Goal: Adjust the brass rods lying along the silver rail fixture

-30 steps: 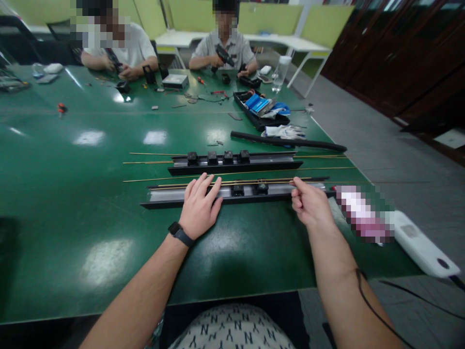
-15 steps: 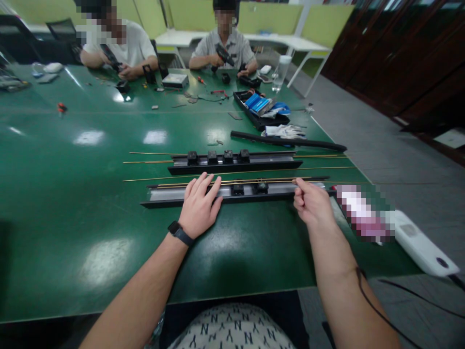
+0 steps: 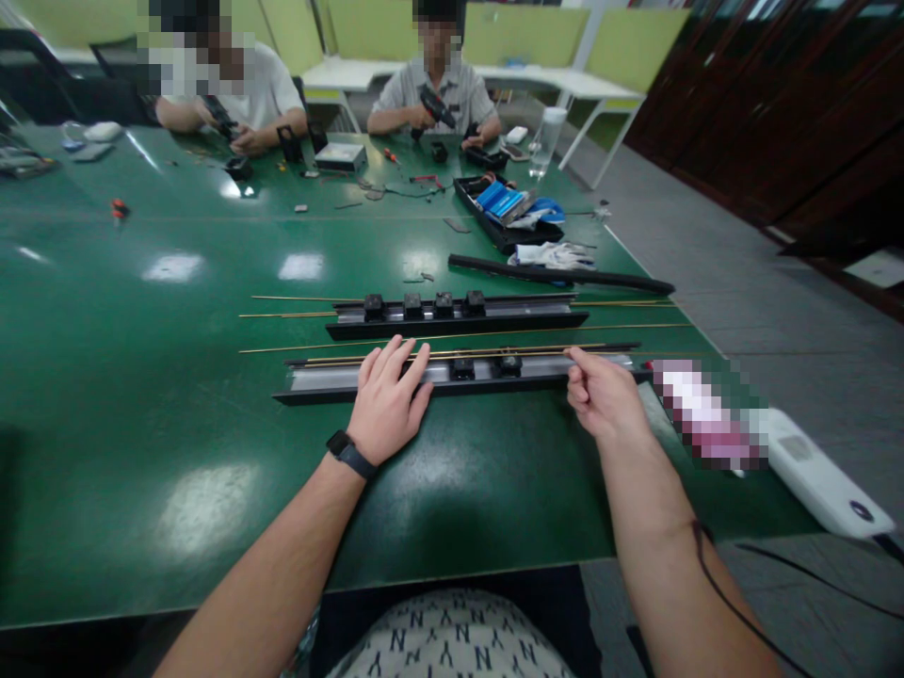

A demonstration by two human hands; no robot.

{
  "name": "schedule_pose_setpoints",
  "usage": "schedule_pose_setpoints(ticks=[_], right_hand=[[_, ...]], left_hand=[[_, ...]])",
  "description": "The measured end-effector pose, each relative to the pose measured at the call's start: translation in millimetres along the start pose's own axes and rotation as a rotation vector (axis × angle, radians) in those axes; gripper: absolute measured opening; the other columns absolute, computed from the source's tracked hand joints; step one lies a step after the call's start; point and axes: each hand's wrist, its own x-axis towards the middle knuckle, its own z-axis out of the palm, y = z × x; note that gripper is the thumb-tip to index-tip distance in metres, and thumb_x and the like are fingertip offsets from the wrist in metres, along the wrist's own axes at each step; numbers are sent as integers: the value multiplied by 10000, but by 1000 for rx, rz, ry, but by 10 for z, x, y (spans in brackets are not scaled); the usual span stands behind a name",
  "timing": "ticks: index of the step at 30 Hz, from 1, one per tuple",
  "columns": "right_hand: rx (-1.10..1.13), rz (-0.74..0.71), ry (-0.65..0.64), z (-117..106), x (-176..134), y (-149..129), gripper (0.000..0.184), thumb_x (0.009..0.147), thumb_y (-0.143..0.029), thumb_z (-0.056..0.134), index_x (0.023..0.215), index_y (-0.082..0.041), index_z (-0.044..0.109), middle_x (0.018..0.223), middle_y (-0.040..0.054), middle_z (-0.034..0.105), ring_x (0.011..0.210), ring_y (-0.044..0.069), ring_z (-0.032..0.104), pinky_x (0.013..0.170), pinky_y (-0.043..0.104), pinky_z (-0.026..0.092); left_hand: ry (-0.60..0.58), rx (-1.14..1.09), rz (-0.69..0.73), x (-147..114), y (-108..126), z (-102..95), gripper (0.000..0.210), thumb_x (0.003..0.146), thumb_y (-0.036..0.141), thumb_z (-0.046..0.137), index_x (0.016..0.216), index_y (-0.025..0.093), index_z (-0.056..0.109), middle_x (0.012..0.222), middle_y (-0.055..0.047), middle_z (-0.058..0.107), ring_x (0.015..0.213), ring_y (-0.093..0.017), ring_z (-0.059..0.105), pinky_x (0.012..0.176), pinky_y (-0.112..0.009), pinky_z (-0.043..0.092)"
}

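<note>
Green counter [image 3: 141,377]: at eleven o'clock, left hand [image 3: 388,400] spreads open over black rail [image 3: 501,384]; at one, right hand [image 3: 608,394] pinches gold rod [image 3: 487,353].

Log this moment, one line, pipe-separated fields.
left hand: spread over near channel | right hand: pinching thin rod | far channel: four black blocks in it

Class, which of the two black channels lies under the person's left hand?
The nearer channel, with the left hand across it; the farther channel, showing four blocks, is untouched.
</note>
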Motion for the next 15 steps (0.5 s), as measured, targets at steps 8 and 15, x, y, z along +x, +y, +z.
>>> schedule_pose_setpoints(ticks=[8,15], right_hand=[[-1,-18,96,-32,30,-27,83,840,-182,725,787,-155,667,495,-56,541,303,48,374,237,143,205],[-14,19,3,-12,7,-3,121,841,-250,745,865,-137,710,510,-43,569,293,41,352,245,144,204]], left_hand=[[-12,14,5,-2,-8,5,547,1025,347,525,1547,191,474,1560,-150,525,1541,-314,368,1259,-517,281],[-3,9,0,-5,-6,7,547,1024,345,526,1547,194,474,1556,-149,530,1537,-311,375,1260,-520,271]])
